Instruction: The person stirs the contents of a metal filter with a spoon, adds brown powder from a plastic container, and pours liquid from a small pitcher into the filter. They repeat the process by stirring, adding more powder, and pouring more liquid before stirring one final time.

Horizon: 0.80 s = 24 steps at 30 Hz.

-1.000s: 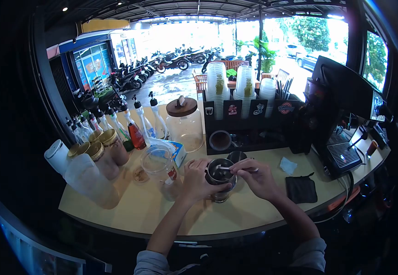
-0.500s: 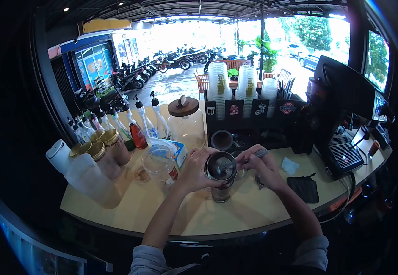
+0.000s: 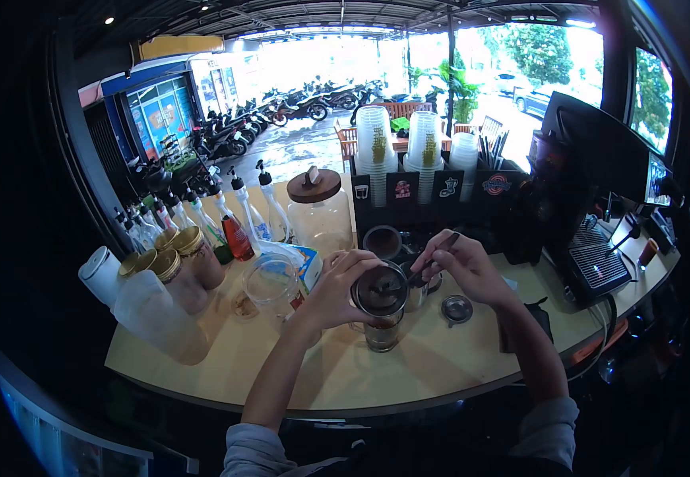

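My left hand (image 3: 337,288) is wrapped round a dark round container (image 3: 379,289), its open top facing me. Just under the container stands a glass mug (image 3: 382,334) with dark liquid in it. My right hand (image 3: 462,266), to the right of the container, grips a thin spoon-like utensil (image 3: 443,251) whose lower part is near the container's rim. Below my right hand, a small round metal strainer (image 3: 456,309) lies on the counter (image 3: 440,366).
A lidded glass jar (image 3: 319,215), pump bottles (image 3: 236,230) and a clear jar (image 3: 272,278) stand left of centre. Stacked cups (image 3: 374,143) are behind. To the right are an espresso machine (image 3: 599,262) and a dark cloth (image 3: 537,316).
My right hand has risen with the utensil, bringing the strainer into fuller view. My left hand and the container have shifted slightly left.
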Tool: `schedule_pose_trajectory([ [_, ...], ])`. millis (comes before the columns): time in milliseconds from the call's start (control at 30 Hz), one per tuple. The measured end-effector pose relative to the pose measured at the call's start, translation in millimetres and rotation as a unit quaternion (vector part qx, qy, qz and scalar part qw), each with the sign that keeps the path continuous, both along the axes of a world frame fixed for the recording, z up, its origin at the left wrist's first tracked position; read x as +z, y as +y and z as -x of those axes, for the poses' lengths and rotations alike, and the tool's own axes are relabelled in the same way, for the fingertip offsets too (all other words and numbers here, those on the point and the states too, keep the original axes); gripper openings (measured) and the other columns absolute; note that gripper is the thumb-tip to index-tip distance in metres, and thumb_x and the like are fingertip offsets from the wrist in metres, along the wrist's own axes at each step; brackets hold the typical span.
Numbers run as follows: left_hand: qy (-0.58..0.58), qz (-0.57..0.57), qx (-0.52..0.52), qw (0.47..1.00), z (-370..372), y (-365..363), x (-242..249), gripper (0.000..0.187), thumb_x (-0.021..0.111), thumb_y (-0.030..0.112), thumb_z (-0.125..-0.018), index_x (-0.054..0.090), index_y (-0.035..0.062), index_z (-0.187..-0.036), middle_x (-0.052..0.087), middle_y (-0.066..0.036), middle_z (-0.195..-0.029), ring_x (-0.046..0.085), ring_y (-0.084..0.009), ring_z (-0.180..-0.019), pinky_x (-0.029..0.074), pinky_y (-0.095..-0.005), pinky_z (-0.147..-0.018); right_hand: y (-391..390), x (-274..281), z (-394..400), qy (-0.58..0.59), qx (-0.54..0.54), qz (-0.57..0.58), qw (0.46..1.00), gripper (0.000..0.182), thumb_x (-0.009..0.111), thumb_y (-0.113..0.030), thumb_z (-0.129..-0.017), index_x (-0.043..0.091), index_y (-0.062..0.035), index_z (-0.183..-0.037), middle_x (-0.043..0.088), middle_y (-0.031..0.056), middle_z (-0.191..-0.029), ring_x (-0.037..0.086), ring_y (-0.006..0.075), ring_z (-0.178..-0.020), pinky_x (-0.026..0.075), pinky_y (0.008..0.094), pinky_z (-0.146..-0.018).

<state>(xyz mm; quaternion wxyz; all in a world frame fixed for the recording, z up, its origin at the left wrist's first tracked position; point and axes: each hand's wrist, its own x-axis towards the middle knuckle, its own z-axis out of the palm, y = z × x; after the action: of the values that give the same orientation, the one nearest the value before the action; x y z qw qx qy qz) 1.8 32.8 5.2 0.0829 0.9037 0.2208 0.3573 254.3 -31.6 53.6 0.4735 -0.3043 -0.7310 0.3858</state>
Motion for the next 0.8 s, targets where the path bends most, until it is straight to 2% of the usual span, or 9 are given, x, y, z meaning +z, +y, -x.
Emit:
schedule_pose_trajectory([
  [167, 0.003, 0.019, -0.004, 1.0, -2, 1, -3, 0.084, 0.091, 0.035, -0.048, 0.056, 0.0162, -0.123, 0.05, -0.004, -0.124, 0.044, -0.031, -0.123, 0.03, -0.045, -0.108, -2, 4, 13, -0.057, 0.025, -0.014, 0.998, 0.014, 0.045, -0.011, -0.1, 0.055, -0.0007, -0.099, 0.067, 0.0069, -0.09, 0.059, 0.0077, -0.078, 0.051, 0.0259, -0.074],
  [300, -0.011, 0.026, 0.004, 1.0, -2, -3, -3, 0.084, 0.091, 0.03, -0.048, 0.056, 0.0167, -0.123, 0.049, -0.004, -0.125, 0.043, -0.0328, -0.123, 0.032, -0.0451, -0.107, 0, 8, 13, -0.013, 0.0, 0.003, 1.0, 0.013, 0.048, -0.011, -0.099, 0.055, 0.0, -0.101, 0.067, 0.0067, -0.085, 0.061, 0.0085, -0.08, 0.051, 0.026, -0.072],
  [433, -0.012, 0.023, 0.007, 1.0, -2, -4, -4, 0.085, 0.09, 0.029, -0.047, 0.056, 0.0168, -0.124, 0.049, -0.005, -0.126, 0.043, -0.0327, -0.124, 0.033, -0.0455, -0.106, 1, 0, 21, -0.043, 0.0, -0.028, 0.999, 0.015, 0.046, -0.013, -0.1, 0.054, -0.0002, -0.101, 0.067, 0.007, -0.087, 0.062, 0.0087, -0.08, 0.052, 0.0252, -0.069],
  [500, -0.021, 0.038, 0.015, 0.999, -3, -4, -6, 0.085, 0.09, 0.028, -0.047, 0.055, 0.0168, -0.124, 0.049, -0.005, -0.126, 0.043, -0.0327, -0.124, 0.033, -0.0457, -0.106, 1, -1, 28, 0.063, -0.021, 0.008, 0.998, 0.016, 0.043, -0.014, -0.101, 0.053, -0.0006, -0.102, 0.066, 0.0073, -0.088, 0.063, 0.009, -0.078, 0.053, 0.0246, -0.068],
  [533, -0.021, 0.038, 0.015, 0.999, -2, -4, -7, 0.085, 0.09, 0.028, -0.047, 0.055, 0.0168, -0.124, 0.049, -0.005, -0.126, 0.043, -0.0327, -0.124, 0.033, -0.0457, -0.106, 1, -3, 28, 0.063, -0.021, 0.008, 0.998, 0.016, 0.043, -0.014, -0.101, 0.053, -0.0006, -0.102, 0.066, 0.0073, -0.088, 0.063, 0.009, -0.078, 0.053, 0.0246, -0.068],
  [600, -0.015, 0.022, 0.014, 1.0, -2, -4, -7, 0.086, 0.09, 0.029, -0.048, 0.055, 0.0164, -0.125, 0.049, -0.005, -0.126, 0.044, -0.033, -0.124, 0.033, -0.0458, -0.106, 2, -6, 26, 0.008, -0.034, 0.014, 0.999, 0.018, 0.042, -0.016, -0.102, 0.051, -0.0009, -0.102, 0.066, 0.0076, -0.089, 0.063, 0.009, -0.075, 0.054, 0.0243, -0.069],
  [733, -0.017, 0.012, 0.014, 1.0, -2, -7, -6, 0.085, 0.09, 0.03, -0.049, 0.054, 0.0162, -0.125, 0.049, -0.005, -0.126, 0.044, -0.0333, -0.123, 0.033, -0.0459, -0.106, 8, -1, 19, 0.012, -0.047, 0.023, 0.999, 0.019, 0.041, -0.018, -0.102, 0.048, -0.0008, -0.105, 0.065, 0.0107, -0.093, 0.065, 0.0123, -0.081, 0.057, 0.0265, -0.07],
  [800, -0.016, 0.034, 0.015, 0.999, -2, -7, -6, 0.084, 0.09, 0.033, -0.05, 0.054, 0.016, -0.125, 0.048, -0.006, -0.125, 0.044, -0.0338, -0.124, 0.033, -0.0462, -0.106, 11, -1, 22, -0.035, 0.01, -0.024, 0.999, 0.02, 0.042, -0.019, -0.102, 0.049, -0.0006, -0.104, 0.065, 0.0097, -0.088, 0.065, 0.0113, -0.076, 0.056, 0.0247, -0.066],
])
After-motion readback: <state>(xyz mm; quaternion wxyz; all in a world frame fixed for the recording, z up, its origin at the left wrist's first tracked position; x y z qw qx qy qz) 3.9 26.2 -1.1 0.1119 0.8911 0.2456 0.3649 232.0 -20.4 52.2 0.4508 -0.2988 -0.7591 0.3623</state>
